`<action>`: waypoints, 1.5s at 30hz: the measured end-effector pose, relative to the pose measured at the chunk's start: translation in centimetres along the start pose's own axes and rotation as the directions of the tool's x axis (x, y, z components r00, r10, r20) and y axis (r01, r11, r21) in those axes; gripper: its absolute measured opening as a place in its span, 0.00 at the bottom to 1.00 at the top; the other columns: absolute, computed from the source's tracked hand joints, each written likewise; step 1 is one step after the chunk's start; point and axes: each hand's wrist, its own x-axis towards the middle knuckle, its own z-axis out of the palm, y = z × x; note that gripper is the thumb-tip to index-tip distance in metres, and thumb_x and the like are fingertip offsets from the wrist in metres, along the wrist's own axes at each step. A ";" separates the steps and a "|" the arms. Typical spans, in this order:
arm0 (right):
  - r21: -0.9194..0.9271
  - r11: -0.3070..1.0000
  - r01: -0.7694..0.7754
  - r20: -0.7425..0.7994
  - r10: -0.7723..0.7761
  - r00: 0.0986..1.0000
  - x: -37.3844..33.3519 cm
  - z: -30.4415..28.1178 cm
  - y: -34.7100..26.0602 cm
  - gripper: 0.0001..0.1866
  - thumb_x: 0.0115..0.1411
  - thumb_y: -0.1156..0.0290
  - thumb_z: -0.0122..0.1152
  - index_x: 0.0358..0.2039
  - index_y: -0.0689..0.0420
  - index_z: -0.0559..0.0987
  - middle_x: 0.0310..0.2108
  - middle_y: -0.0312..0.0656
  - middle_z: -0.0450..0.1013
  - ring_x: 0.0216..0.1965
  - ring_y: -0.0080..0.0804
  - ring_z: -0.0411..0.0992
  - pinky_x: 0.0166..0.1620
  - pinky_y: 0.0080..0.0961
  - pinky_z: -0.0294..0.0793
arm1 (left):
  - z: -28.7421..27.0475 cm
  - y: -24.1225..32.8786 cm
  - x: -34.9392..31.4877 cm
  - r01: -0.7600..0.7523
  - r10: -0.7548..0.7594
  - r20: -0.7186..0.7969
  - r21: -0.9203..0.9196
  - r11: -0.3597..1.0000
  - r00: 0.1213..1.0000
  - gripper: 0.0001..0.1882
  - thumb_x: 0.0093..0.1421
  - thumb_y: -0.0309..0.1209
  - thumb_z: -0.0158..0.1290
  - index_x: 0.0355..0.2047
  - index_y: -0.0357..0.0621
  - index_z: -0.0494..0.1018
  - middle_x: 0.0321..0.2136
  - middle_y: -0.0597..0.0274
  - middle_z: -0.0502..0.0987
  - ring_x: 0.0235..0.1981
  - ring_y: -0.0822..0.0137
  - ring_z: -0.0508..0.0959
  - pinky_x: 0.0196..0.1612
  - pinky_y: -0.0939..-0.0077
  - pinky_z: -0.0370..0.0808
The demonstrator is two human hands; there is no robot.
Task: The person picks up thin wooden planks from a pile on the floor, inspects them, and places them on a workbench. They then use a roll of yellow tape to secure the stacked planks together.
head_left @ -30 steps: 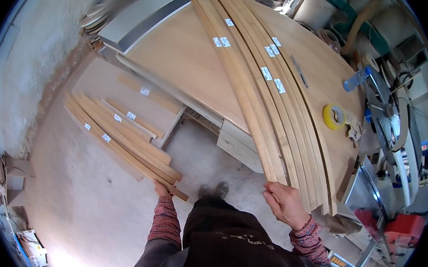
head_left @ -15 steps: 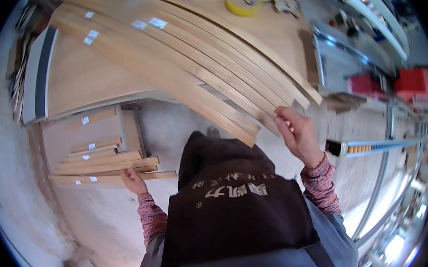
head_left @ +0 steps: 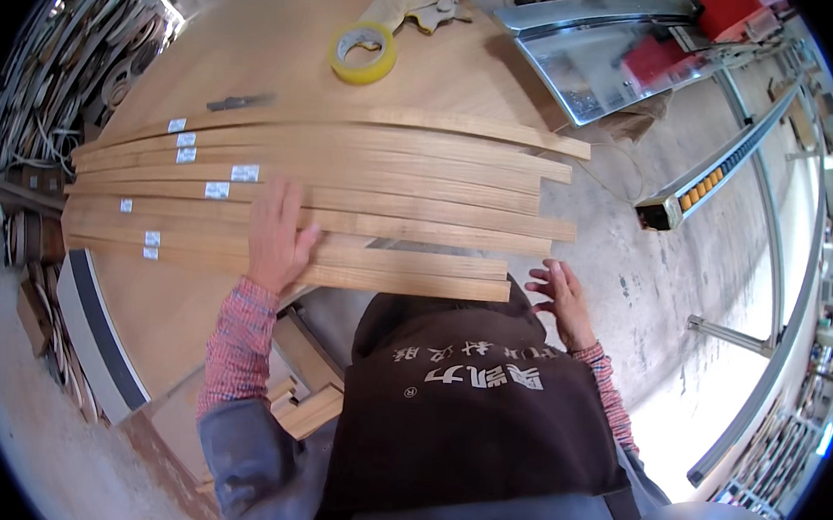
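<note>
Several long light-brown wooden strips [head_left: 440, 206] lie side by side across the tabletop [head_left: 287, 38], their right ends jutting past its edge at uneven lengths. Small white labels [head_left: 245, 173] are stuck on them toward the left. My left hand [head_left: 281, 236] rests flat over the nearer strips, fingers stretched out and slightly blurred. Just off the right ends of the strips is my right hand [head_left: 565, 304], its fingers loosely bent and apart, with nothing visible in it. Beyond the strips lies a dark, slim tool like a utility knife [head_left: 241, 103].
A yellow tape roll [head_left: 384, 67] and a pale work glove [head_left: 415, 7] lie farther back on the table. More wood pieces [head_left: 314, 409] sit low beside my left arm. To the right stand a metal-framed machine [head_left: 584, 74] and a rail with orange rollers [head_left: 706, 189].
My view has turned left. My left hand has come up from the lower wood pieces onto the strips on the table. The strips look closer together; my right hand is off their ends.
</note>
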 end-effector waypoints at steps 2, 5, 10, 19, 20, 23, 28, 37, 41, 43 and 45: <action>0.098 0.994 -0.037 0.008 0.036 0.999 -0.8 1.7 0.5 0.31 0.71 0.45 0.51 0.61 0.60 0.68 0.52 0.44 0.74 0.48 0.28 0.75 0.40 0.25 0.76 | 1.2 -2.2 4.1 -0.012 0.012 -0.013 -0.010 1.000 1.000 0.32 0.61 0.40 0.56 0.61 0.34 0.67 0.60 0.38 0.67 0.59 0.37 0.67 0.64 0.46 0.63; 0.070 0.994 -0.078 0.069 0.073 0.995 -1.7 3.2 2.4 0.33 0.71 0.45 0.53 0.62 0.61 0.67 0.52 0.41 0.74 0.50 0.25 0.73 0.45 0.25 0.74 | 2.7 -3.7 9.8 -0.108 0.109 0.023 -0.067 0.992 0.994 0.30 0.62 0.39 0.55 0.61 0.35 0.67 0.59 0.39 0.69 0.60 0.38 0.67 0.64 0.48 0.63; 0.093 0.996 -0.019 0.200 0.000 0.980 -4.3 5.5 4.1 0.33 0.71 0.47 0.54 0.65 0.59 0.65 0.53 0.38 0.73 0.52 0.23 0.70 0.53 0.24 0.70 | 6.4 -6.4 14.5 -0.169 0.167 0.127 0.003 0.986 0.978 0.24 0.67 0.37 0.51 0.59 0.37 0.68 0.58 0.45 0.69 0.60 0.44 0.68 0.64 0.54 0.64; 0.376 0.926 0.017 0.030 -0.031 0.999 -3.8 8.9 4.5 0.35 0.71 0.50 0.54 0.68 0.60 0.61 0.52 0.39 0.71 0.50 0.25 0.70 0.47 0.25 0.75 | 6.7 -6.2 13.4 -0.140 0.153 0.174 -0.085 0.986 0.973 0.21 0.66 0.36 0.51 0.56 0.37 0.72 0.50 0.45 0.73 0.52 0.44 0.71 0.56 0.53 0.68; 0.392 0.920 0.009 0.011 -0.014 1.000 -3.7 9.0 4.2 0.35 0.72 0.50 0.54 0.68 0.61 0.61 0.51 0.40 0.70 0.49 0.25 0.71 0.46 0.26 0.76 | 6.9 -6.2 13.3 -0.160 0.173 0.154 -0.094 0.983 0.973 0.20 0.66 0.35 0.51 0.55 0.37 0.73 0.47 0.46 0.73 0.50 0.44 0.72 0.53 0.53 0.68; 0.480 0.876 0.040 -0.094 0.006 0.996 -3.6 9.7 4.0 0.31 0.74 0.50 0.49 0.67 0.58 0.62 0.47 0.41 0.74 0.44 0.25 0.76 0.42 0.27 0.80 | 7.1 -6.2 13.5 -0.192 0.203 0.092 -0.113 0.975 0.975 0.17 0.66 0.33 0.51 0.51 0.38 0.75 0.43 0.49 0.74 0.45 0.47 0.73 0.48 0.54 0.70; 0.614 0.782 0.109 -0.155 -0.016 0.988 -2.6 12.6 3.4 0.29 0.74 0.51 0.49 0.65 0.59 0.63 0.49 0.42 0.74 0.42 0.27 0.79 0.36 0.28 0.84 | 7.2 -5.9 13.5 -0.209 0.214 0.039 -0.099 0.973 0.976 0.15 0.66 0.34 0.52 0.48 0.40 0.76 0.41 0.52 0.75 0.43 0.48 0.74 0.46 0.55 0.71; 0.426 0.878 0.219 -0.381 -0.046 0.924 -3.2 13.5 5.8 0.37 0.68 0.52 0.60 0.68 0.61 0.60 0.52 0.46 0.75 0.48 0.26 0.72 0.36 0.22 0.81 | 7.5 -5.9 13.4 -0.244 0.243 -0.022 -0.067 0.967 0.970 0.18 0.65 0.36 0.53 0.51 0.40 0.74 0.44 0.49 0.74 0.45 0.46 0.72 0.48 0.53 0.70; 0.361 0.930 0.067 -0.156 -0.010 0.988 -4.3 12.1 4.9 0.35 0.67 0.50 0.61 0.65 0.61 0.66 0.51 0.43 0.75 0.48 0.23 0.71 0.41 0.22 0.79 | 7.4 -6.5 13.2 -0.227 0.231 0.045 -0.074 0.971 0.972 0.19 0.65 0.37 0.53 0.52 0.41 0.74 0.46 0.49 0.73 0.47 0.45 0.72 0.50 0.53 0.70; 0.268 0.962 -0.049 0.076 0.030 0.997 -4.8 13.2 6.7 0.32 0.68 0.51 0.61 0.62 0.61 0.70 0.51 0.41 0.75 0.48 0.22 0.71 0.42 0.21 0.78 | 7.5 -6.7 13.3 -0.234 0.238 0.049 -0.076 0.969 0.970 0.19 0.65 0.37 0.53 0.52 0.40 0.74 0.46 0.49 0.74 0.47 0.45 0.72 0.50 0.53 0.70; 0.316 0.948 0.029 0.129 -0.074 0.989 -6.0 16.3 6.3 0.24 0.69 0.51 0.60 0.51 0.60 0.79 0.45 0.37 0.78 0.44 0.20 0.73 0.41 0.19 0.77 | 7.8 -7.0 13.4 -0.244 0.247 0.040 -0.058 0.968 0.968 0.18 0.66 0.37 0.52 0.52 0.40 0.74 0.46 0.49 0.74 0.47 0.45 0.72 0.50 0.53 0.70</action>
